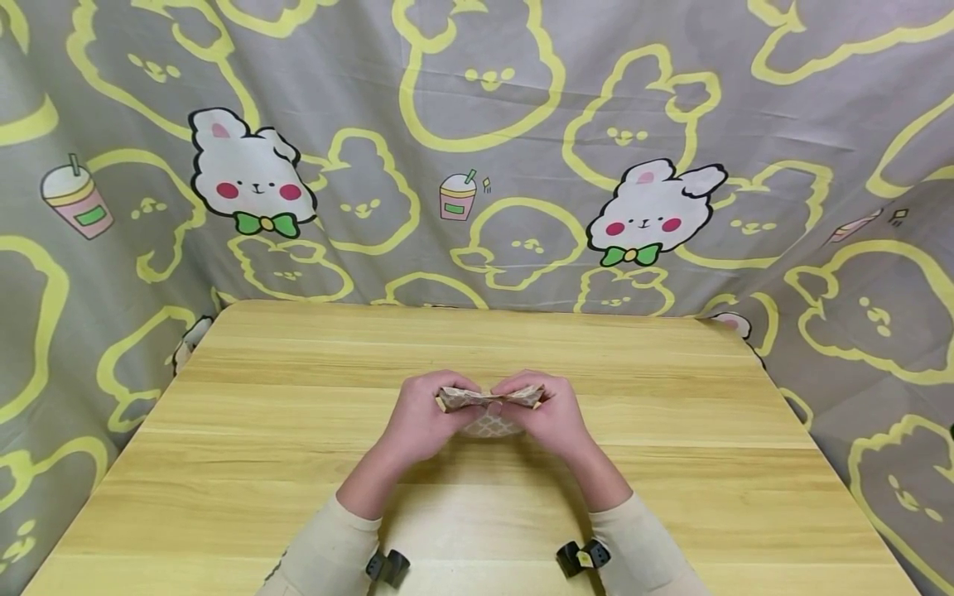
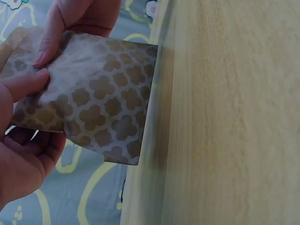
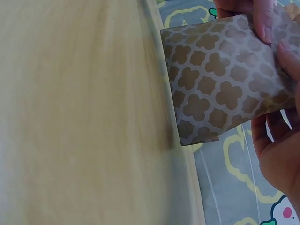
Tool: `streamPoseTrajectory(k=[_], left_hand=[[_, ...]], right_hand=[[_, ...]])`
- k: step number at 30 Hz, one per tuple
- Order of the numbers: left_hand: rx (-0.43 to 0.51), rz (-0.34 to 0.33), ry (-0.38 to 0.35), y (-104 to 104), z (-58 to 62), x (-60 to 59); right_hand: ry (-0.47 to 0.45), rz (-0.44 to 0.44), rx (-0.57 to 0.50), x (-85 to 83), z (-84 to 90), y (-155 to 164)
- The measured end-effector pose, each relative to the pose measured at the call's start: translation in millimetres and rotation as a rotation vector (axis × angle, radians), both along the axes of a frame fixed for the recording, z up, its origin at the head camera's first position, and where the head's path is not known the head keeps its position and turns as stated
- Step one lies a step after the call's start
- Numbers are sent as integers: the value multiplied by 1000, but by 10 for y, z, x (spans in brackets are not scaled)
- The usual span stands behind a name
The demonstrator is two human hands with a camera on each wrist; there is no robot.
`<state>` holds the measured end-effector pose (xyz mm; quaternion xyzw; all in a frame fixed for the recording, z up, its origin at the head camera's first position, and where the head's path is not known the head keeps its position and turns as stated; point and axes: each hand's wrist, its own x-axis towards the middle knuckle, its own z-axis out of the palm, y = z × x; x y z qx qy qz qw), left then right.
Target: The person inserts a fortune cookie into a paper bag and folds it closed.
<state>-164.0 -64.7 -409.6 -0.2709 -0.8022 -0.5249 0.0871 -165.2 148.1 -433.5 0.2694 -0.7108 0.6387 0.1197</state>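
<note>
A brown paper bag with a white quatrefoil pattern stands upright at the middle of the table, its lower end close to the wood. My left hand pinches the left side of its upper edge, thumb on the near face and fingers behind. On the other side my right hand pinches the upper edge in the same way. Both thumbs come close together at the centre. In the left wrist view the bag looks flat and creased near the thumbs. The right wrist view shows its patterned face smooth lower down. The bag's inside is hidden.
The light wooden table has rounded far corners. A grey curtain with yellow outlines and white rabbits hangs behind it and along both sides. Black wrist straps show at the sleeves.
</note>
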Motion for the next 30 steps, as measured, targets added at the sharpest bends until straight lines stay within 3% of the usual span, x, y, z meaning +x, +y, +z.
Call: streamPoseTrajectory(k=[5, 13, 22, 30], left_hand=[[2, -16, -34, -4, 12, 7], [13, -32, 40, 6, -21, -6], [10, -41, 70, 7, -32, -2], [48, -48, -7, 16, -27, 3]], right_hand=[[-3, -20, -23, 67, 124, -36], [-63, -16, 43, 156, 292, -38], [-52, 20, 64, 143, 306, 48], [21, 9, 13, 97, 250, 46]])
